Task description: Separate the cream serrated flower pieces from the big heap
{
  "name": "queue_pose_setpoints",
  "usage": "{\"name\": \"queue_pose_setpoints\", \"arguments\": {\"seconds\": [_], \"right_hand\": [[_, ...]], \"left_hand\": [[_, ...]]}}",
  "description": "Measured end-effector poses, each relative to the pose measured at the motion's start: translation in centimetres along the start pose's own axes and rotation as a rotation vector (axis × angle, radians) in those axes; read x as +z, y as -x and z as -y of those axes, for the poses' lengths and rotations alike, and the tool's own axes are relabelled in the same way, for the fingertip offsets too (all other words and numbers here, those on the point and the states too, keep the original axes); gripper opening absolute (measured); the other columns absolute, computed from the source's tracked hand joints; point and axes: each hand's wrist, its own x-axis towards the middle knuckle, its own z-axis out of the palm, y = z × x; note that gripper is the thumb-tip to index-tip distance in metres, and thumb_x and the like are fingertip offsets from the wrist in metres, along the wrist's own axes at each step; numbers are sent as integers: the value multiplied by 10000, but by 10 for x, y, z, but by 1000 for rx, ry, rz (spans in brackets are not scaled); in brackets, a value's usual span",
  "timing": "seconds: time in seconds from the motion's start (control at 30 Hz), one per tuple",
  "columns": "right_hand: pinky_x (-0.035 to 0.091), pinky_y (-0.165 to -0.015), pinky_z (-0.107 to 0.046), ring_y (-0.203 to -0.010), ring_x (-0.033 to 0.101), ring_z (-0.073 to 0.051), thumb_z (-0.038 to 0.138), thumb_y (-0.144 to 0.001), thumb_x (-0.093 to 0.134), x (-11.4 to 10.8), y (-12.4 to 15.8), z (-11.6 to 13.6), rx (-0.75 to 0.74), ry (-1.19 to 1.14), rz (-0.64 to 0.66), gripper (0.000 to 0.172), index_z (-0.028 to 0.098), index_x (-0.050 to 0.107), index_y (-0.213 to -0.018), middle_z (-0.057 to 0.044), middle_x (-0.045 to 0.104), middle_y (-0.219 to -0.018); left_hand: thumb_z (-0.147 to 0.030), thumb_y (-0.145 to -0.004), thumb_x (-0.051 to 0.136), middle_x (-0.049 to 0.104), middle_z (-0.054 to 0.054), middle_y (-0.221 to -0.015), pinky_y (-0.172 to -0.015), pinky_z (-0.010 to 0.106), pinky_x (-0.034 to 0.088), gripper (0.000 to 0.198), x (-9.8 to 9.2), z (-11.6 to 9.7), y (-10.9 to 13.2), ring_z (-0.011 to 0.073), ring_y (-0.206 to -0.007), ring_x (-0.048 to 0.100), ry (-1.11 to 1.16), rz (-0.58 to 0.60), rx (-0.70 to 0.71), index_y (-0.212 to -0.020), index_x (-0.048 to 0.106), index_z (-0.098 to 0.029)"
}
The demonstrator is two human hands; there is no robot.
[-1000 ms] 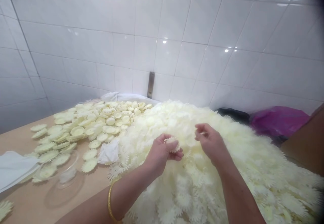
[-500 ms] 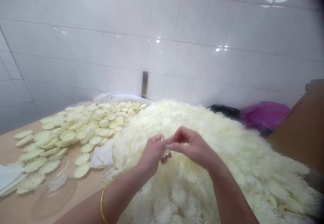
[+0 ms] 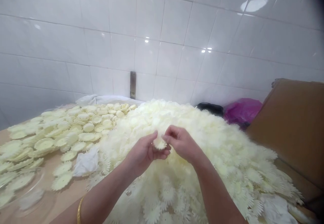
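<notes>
A small pale yellow disc with a scalloped edge [image 3: 160,143] sits in the fingers of my left hand [image 3: 143,153], which is closed around its lower side with the thumb up. My right hand [image 3: 182,144] pinches at the disc's right edge, thumb and forefinger together. Both hands are over a large heap of thin, pale, flower-shaped pieces [image 3: 215,143] with fringed rims. To the left spread many thicker scalloped yellow discs [image 3: 87,127], some overlapping in piles. A gold bangle [image 3: 80,212] circles my left wrist.
A crumpled white tissue [image 3: 86,161] lies between the discs and the heap. At lower left is a clear round plastic lid or dish [image 3: 42,180]. A brown cardboard box [image 3: 291,126], purple bag [image 3: 241,111] and black object [image 3: 210,108] stand at right, before a tiled wall [image 3: 174,25].
My hands have parted a little, and the disc between them now shows its face. My left fingers have turned more palm-up. The view has swung to the right.
</notes>
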Motion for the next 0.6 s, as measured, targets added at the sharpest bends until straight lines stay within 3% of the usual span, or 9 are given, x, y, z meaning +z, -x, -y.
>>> {"name": "queue_pose_setpoints", "arguments": {"seconds": [0.1, 0.2, 0.47, 0.6], "right_hand": [[400, -515, -229, -496, 471, -94, 250, -731, 517, -2, -1, -2, 9, 4, -24, 159, 175, 470, -599, 45, 477, -530], [391, -511, -235, -506, 468, -104, 280, -724, 525, 0, -2, -4, 41, 27, 4, 170, 169, 488, -601, 31, 495, -535], [415, -576, -256, -598, 517, -133, 400, -772, 472, 1, -1, -4, 12, 42, 28, 266, 162, 512, -661, -5, 549, -611], [406, -525, -225, -579, 502, -116, 431, -703, 582, 6, 0, -3, 20, 14, 91, 271, 175, 494, -712, 24, 510, -622]], "left_hand": [[-155, -712, 570, 612, 104, -724, -642, 273, 499, 137, 2, -1, 1, 173, -666, 627, 39, 8, 21, -818, 572, -69], [-20, -613, 585, 589, 62, -653, -620, 298, 505, 202, 2, 2, 1, 193, -628, 637, 50, -104, 20, -788, 519, -98], [-65, -641, 557, 611, 86, -693, -565, 239, 487, 102, -2, 9, -2, 161, -593, 631, -113, -154, 123, -741, 571, -77], [-156, -609, 649, 583, 38, -600, -529, 245, 474, 141, -4, 11, -3, 139, -528, 594, -144, -189, 200, -687, 545, -105]]}}
